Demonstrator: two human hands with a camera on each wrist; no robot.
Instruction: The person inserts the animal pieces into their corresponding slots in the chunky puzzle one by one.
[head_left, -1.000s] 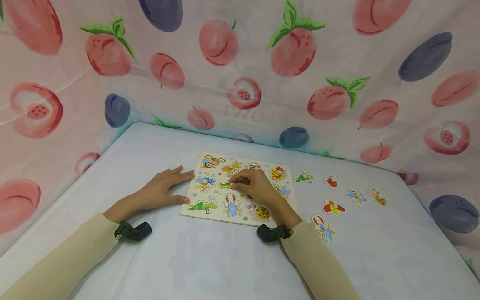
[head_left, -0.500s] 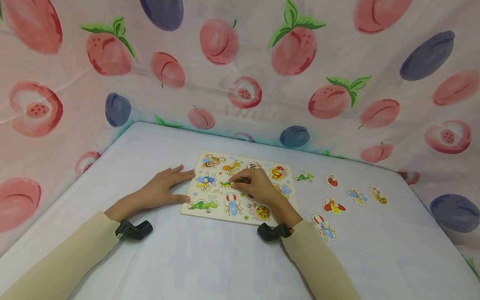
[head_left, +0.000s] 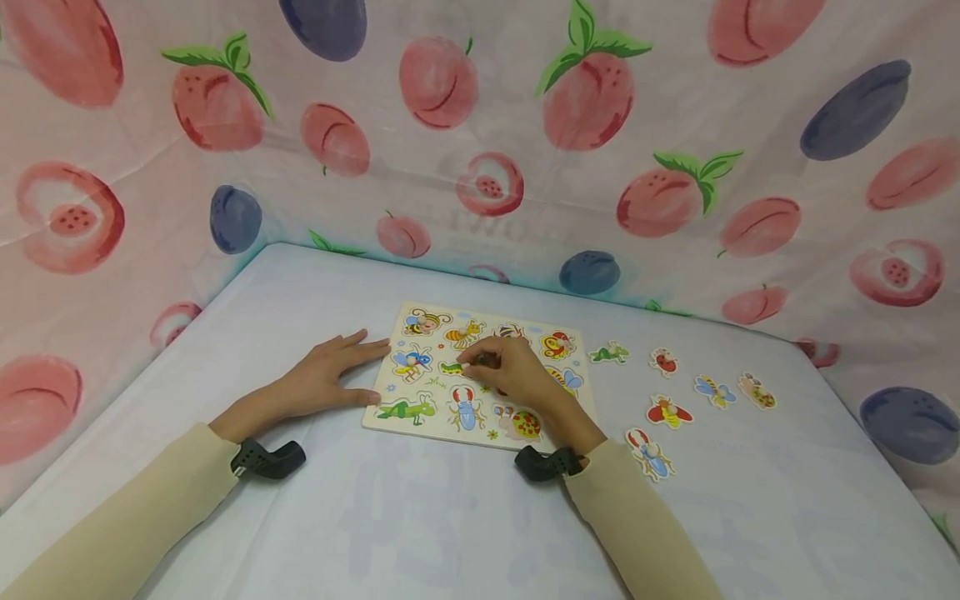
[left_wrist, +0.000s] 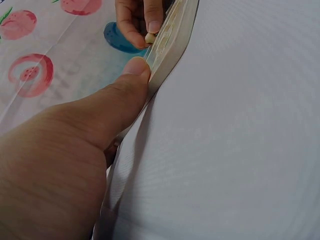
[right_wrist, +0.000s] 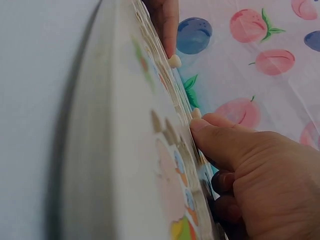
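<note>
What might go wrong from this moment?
The right hand pinches a small, pale, round knob at the green caterpillar-shaped piece, so its hold might slip. The beige fabric sleeve appears close beside the loose blue-and-red beetle-shaped piece; pulling back could nudge it.

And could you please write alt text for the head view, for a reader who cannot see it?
A person's right hand pinches at the caterpillar on a bug puzzle board, while the left hand touches the board's left edge. Six loose pieces lie to the right on a white table, before a fruit-print cloth.
</note>
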